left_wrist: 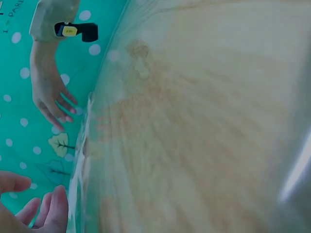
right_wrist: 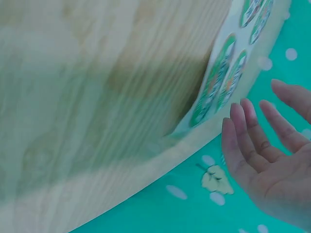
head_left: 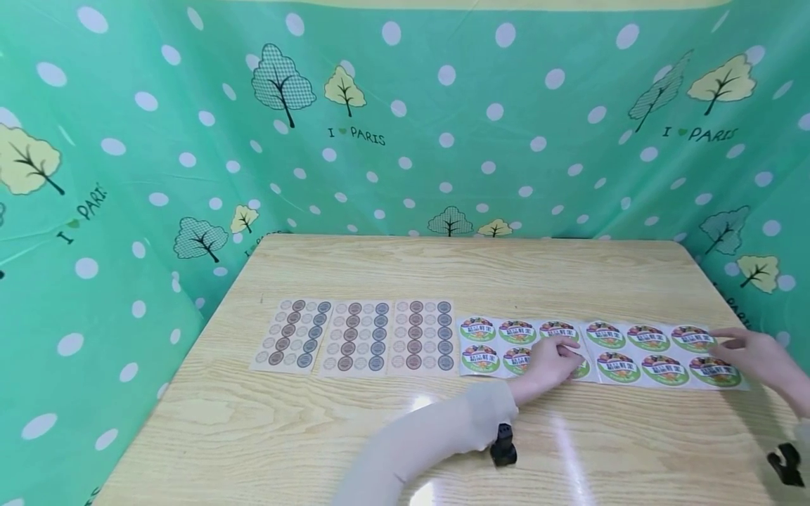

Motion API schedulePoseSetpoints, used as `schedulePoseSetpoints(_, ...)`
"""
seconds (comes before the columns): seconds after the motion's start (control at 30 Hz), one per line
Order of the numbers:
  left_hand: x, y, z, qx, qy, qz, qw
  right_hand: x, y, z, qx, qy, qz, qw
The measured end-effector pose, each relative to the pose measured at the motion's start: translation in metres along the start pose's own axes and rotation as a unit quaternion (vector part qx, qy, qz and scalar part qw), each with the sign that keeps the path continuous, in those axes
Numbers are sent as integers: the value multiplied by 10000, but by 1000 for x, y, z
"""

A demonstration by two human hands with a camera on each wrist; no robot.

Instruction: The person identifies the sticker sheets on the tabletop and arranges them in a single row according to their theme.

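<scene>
Two white sheets of round fruit stickers lie side by side at the table's right, a left sheet (head_left: pixel 498 344) and a right sheet (head_left: pixel 658 355). My left hand (head_left: pixel 549 362) is over the right end of the left sheet, covering part of its stickers. Loosely bent fingers and a separate thumb show on the left hand (left_wrist: pixel 41 211) in the left wrist view. At the far end of the right sheet is my right hand (head_left: pixel 756 355), fingertips over its outer stickers. Extended fingers of the right hand (right_wrist: pixel 272 160) appear beside the sheet's edge in the right wrist view, gripping nothing.
Three sheets with columns of small brown, grey and pale round stickers, a left one (head_left: pixel 294 334), a middle one (head_left: pixel 356 337) and a right one (head_left: pixel 422 337), lie on the wooden table (head_left: pixel 253 436). Green dotted cloth (head_left: pixel 405 183) hangs behind and beside the table.
</scene>
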State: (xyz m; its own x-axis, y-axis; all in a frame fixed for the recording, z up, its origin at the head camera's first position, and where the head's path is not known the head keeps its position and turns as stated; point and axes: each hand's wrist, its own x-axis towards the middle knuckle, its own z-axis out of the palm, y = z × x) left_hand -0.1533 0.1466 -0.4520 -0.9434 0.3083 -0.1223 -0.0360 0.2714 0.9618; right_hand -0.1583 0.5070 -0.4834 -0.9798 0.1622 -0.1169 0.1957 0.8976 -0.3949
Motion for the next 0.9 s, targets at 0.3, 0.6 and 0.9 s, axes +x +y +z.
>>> schedulePoseSetpoints(0.3,-2,1,-35,620,-440,351,9965,15,-14,11,47,-134,-629,9979)
schedulePoseSetpoints(0.6,-7,2,-67,1009,-415,715,9915,-33,-125,-22,113,-306,-1202,9922)
schedulePoseSetpoints(0.9,-12,6,-108,1872,-341,1233,9740,-46,-172,-21,250,-261,-1437,9890)
